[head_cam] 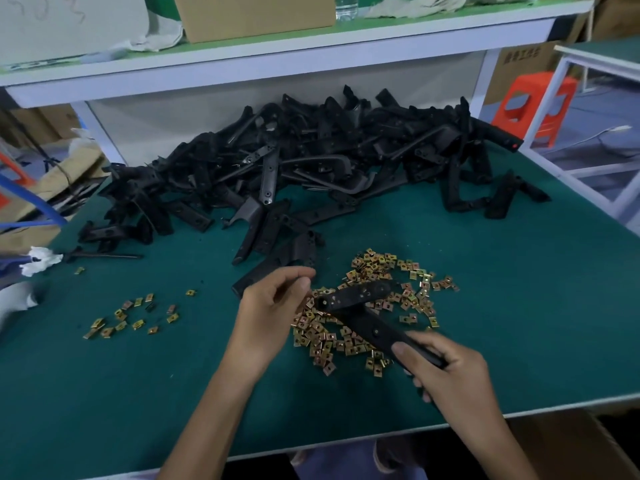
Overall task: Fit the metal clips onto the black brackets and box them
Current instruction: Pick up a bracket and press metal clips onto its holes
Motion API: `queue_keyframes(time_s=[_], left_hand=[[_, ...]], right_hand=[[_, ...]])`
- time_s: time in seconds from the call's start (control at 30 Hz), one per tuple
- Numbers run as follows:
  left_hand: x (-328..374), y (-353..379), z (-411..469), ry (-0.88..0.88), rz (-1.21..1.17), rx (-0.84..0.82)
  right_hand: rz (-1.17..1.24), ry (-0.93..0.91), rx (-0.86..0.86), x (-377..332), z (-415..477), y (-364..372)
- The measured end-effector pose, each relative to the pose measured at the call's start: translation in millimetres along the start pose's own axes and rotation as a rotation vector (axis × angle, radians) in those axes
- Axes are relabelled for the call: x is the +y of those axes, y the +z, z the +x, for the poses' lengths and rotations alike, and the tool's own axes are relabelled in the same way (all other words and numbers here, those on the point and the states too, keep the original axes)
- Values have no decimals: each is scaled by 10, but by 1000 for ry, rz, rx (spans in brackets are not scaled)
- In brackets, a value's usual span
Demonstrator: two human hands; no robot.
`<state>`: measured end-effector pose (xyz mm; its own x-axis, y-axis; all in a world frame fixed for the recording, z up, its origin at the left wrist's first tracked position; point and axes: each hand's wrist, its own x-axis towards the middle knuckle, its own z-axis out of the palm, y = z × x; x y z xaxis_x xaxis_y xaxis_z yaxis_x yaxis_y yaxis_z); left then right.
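Observation:
My right hand [446,372] grips one end of a black L-shaped bracket [360,303] and holds it just above a heap of gold metal clips [349,337]. My left hand [273,306] sits at the bracket's corner with thumb and fingertips pinched together; a clip between them cannot be made out. A large pile of black brackets [311,161] fills the back of the green table [519,306]. A smaller scatter of clips [131,317] lies to the left.
A cardboard box [571,441] shows below the table's front edge at lower right. A white shelf [277,50] with a carton [252,12] overhangs the back. A white rag [40,259] lies at the left edge. An orange stool [533,105] stands at right.

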<state>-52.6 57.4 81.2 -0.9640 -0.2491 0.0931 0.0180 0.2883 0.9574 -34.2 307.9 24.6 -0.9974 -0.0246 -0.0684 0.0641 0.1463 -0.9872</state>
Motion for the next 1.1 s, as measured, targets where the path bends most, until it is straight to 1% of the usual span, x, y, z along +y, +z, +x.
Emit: queue_keyframes(time_s=[0.1,0.2,0.3,0.4,0.7,0.97,1.1], left_hand=[[40,-37,-11,18,15,-82],[113,-45,-7,32,-9,-87],[177,-42,-19,61,18,-143],[203,-21,-33,42,27,-174],[143,20,-32,-5,57,-159],[117,19,-46,-24,26,-166],[116,29,-65,-5,92,-180]], right_hand=[[-1,-5,-22,0,6,-15],[-4,-7,-36,-5,13,-24],[-1,-8,-46,-12,16,-25],[4,-6,-51,-10,15,-26],[-10,-34,-62,-10,24,-27],[-26,-30,-60,25,40,-40],[-23,-16,-68,32,49,-50]])
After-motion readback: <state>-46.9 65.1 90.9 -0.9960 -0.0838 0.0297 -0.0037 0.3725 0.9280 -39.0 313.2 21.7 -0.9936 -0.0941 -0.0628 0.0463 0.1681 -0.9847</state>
